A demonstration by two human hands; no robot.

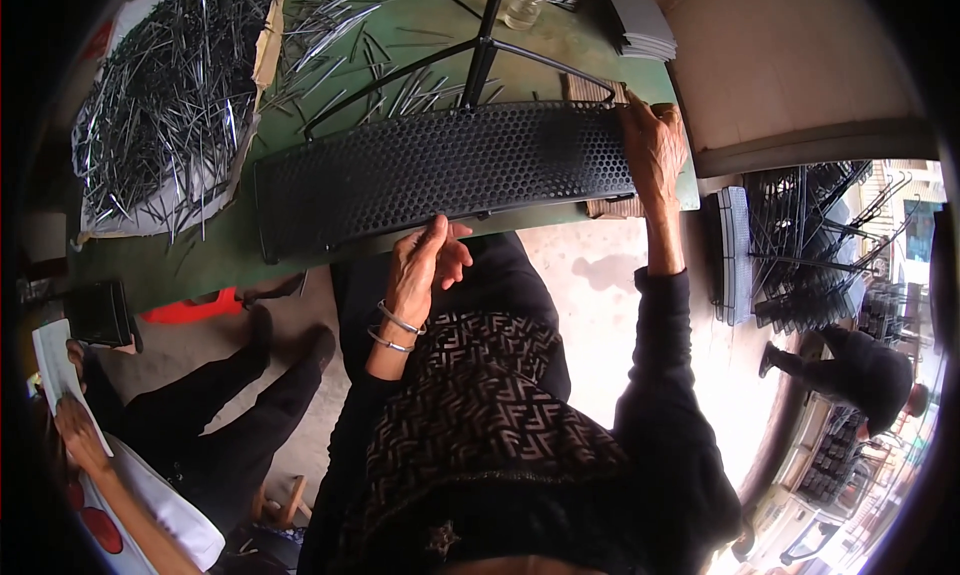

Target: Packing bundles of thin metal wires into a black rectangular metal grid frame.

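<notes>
A long black perforated metal panel (450, 165) lies across the front of the green table, with a frame of thin black rods (484, 43) rising at its far side. My right hand (655, 147) grips the panel's right end, its fingers bent over the edge. Just below the panel's near edge is my left hand (425, 260), thumb up by the rim and fingers loosely apart, apparently around nothing. Two metal bangles circle that wrist. Under the panel's right end, brown corrugated cardboard (615, 208) sticks out.
At the left a carton (268, 40) overflows with thin dark metal rods; more loose rods (330, 25) scatter over the green table (150, 280). A glass jar (521, 13) and stacked grey sheets (645, 35) stand far back. A seated person's hand (80, 430) is at left; racked panels (733, 255) stand right.
</notes>
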